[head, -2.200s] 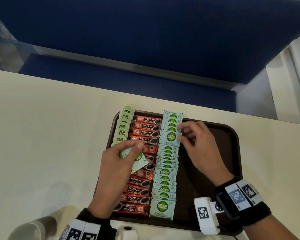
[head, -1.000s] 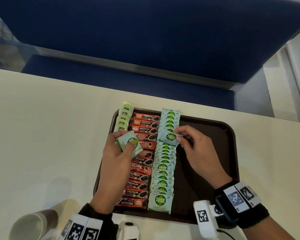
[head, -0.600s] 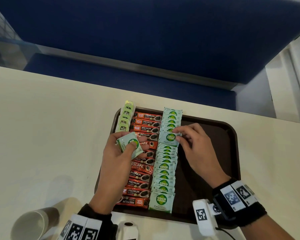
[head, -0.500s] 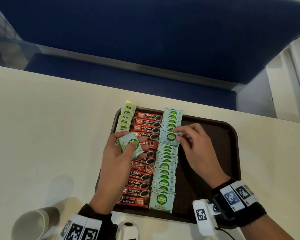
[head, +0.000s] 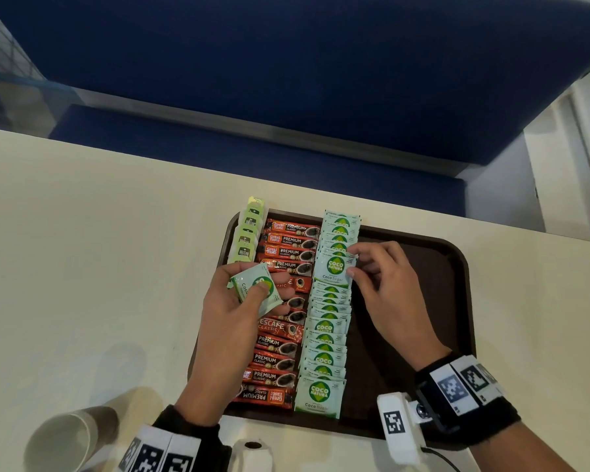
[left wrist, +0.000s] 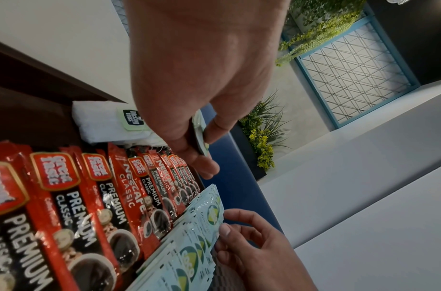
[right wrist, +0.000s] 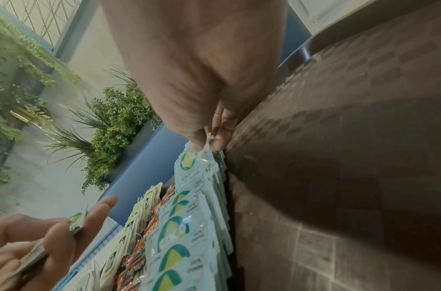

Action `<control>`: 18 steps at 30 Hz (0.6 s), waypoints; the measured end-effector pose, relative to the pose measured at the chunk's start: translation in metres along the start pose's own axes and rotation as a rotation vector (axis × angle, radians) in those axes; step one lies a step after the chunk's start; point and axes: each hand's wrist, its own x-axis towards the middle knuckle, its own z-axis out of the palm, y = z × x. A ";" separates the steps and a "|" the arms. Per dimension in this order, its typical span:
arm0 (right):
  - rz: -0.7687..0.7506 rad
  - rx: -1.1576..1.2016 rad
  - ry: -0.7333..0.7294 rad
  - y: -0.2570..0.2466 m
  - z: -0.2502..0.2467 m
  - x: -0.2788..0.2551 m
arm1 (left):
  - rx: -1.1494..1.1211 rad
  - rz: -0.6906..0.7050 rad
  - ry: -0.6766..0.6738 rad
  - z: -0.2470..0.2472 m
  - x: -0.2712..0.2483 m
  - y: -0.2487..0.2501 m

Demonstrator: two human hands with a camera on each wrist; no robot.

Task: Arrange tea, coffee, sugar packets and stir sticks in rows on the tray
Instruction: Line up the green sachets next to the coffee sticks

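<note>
We are looking down at a dark brown tray (head: 423,301) sitting on a pale surface (head: 99,250), with three rows running from its far edge toward us. The tea bags (head: 247,233) are lining the tray's left edge, the red coffee sachets (head: 286,245) are filling the next row, and the pale green sugar packets (head: 324,338) are overlapping one another in the third row, just beside the coffee. The right part of the tray is showing bare brown floor.

Our left hand (head: 232,321) is hovering over the coffee row and holding a small stack of sugar packets (head: 256,289); the thumb is pressing on top of the stack and the fingers (left wrist: 202,163) are curling under it, so this hand is gripping the stack. The stack is sitting tilted in the hand, above the coffee sachets and not touching the sugar row.

Our right hand (head: 385,294) is reaching in over the bare part of the tray to the far half of the sugar row. Its thumb and forefinger are pinching the right edge of a single sugar packet (head: 334,269), which is lying face up on top of the row, with its label fully visible. In the right wrist view the fingertips (right wrist: 215,141) are closing on that packet's edge, right at the side of the row.

A paper cup (head: 65,441) is lying on its side on the surface near our left wrist, well apart from the tray.
</note>
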 end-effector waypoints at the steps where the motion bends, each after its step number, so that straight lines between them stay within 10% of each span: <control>1: 0.004 -0.006 0.005 0.000 -0.001 0.000 | -0.008 -0.001 0.001 0.000 0.000 0.000; 8: 0.006 0.034 0.092 -0.022 -0.011 -0.010 | -0.040 0.020 0.030 0.004 -0.002 -0.003; 13: 0.153 0.358 -0.294 -0.051 -0.011 -0.025 | 0.055 0.068 -0.035 0.014 -0.007 0.000; 18: 0.165 0.409 -0.259 -0.052 -0.014 -0.024 | 0.116 0.111 -0.071 0.019 -0.006 0.003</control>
